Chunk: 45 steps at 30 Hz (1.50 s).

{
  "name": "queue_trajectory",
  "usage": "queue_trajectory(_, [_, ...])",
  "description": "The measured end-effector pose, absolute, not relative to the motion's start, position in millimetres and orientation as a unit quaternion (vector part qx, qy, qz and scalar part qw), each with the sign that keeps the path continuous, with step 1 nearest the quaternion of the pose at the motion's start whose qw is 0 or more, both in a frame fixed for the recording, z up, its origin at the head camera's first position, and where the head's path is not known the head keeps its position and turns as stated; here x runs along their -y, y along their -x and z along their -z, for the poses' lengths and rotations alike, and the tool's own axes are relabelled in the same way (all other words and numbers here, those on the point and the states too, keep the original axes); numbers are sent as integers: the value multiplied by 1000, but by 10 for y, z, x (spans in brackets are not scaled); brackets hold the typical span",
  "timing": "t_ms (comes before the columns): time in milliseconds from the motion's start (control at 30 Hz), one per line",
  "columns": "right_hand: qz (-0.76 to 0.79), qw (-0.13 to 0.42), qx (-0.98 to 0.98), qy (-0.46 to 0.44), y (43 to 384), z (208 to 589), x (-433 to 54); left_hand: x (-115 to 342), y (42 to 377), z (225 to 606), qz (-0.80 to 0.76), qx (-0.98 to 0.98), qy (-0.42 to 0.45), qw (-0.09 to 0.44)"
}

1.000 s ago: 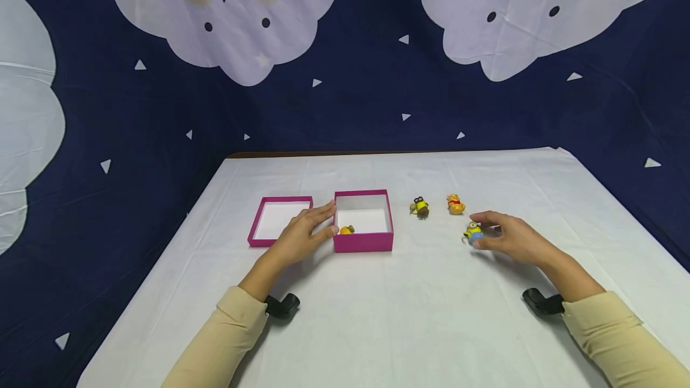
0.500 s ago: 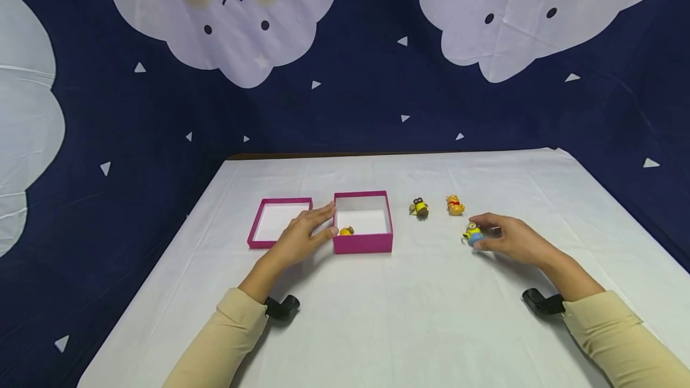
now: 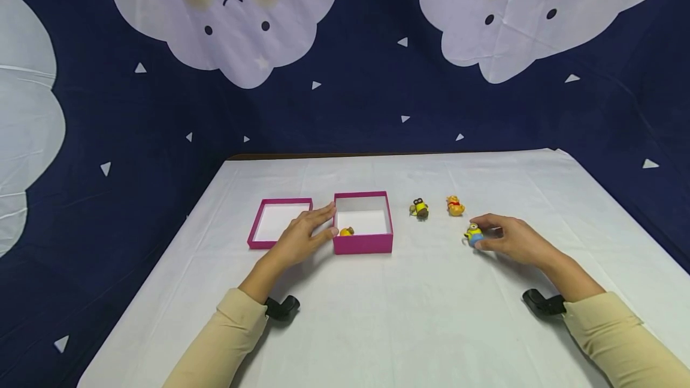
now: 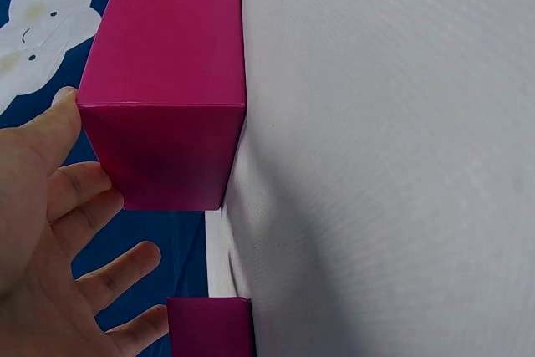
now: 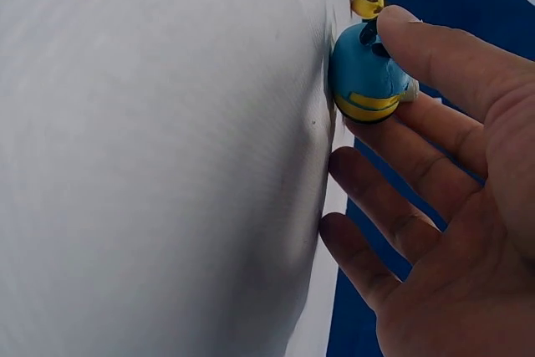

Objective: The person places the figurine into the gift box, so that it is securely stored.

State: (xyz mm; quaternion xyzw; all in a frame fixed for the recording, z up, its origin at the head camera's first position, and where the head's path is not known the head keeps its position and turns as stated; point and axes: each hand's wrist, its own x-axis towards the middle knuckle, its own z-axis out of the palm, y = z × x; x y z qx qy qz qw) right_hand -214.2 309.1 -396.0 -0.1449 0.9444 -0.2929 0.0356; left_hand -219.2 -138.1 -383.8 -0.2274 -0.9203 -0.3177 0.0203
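I see the right hand (image 3: pixel 514 241) pinching a blue-and-yellow figure (image 3: pixel 474 236) between thumb and fingers, down at the white cloth (image 3: pixel 409 316), well right of the pink box (image 3: pixel 363 245). The left hand (image 3: pixel 299 238) has its fingers apart — fingertips touching the box's left wall. Inside, by the front left corner, I make out a yellow toy (image 3: pixel 345 231). A brown-and-yellow figure (image 3: pixel 420 209) and an orange bear (image 3: pixel 455 206) sit farther back; a shallow pink lid (image 3: pixel 262 245) lies left.

Tiny delta: blue-and-yellow figure (image 3: pixel 474 235) and right hand (image 3: pixel 512 238) nudged a hair rightward versus half a second ago; white tabletop (image 3: pixel 409 316) slightly lower in head view than a second ago.
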Motion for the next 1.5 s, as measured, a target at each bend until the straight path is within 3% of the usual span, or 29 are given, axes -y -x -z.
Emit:
queue_trajectory(900, [304, 23, -942, 139, 2091, 3826, -2961, 1381, 2191, 3843, 321, 921, 221, 7])
queue_trajectory(1233, [323, -12, -929, 178, 2095, 3749, -2799, 1386, 2191, 3847, 321, 922, 217, 5])
queue_trajectory(1500, [335, -10, -924, 186, 2095, 3656, -2661, 1388, 2197, 3846, 320, 921, 221, 10])
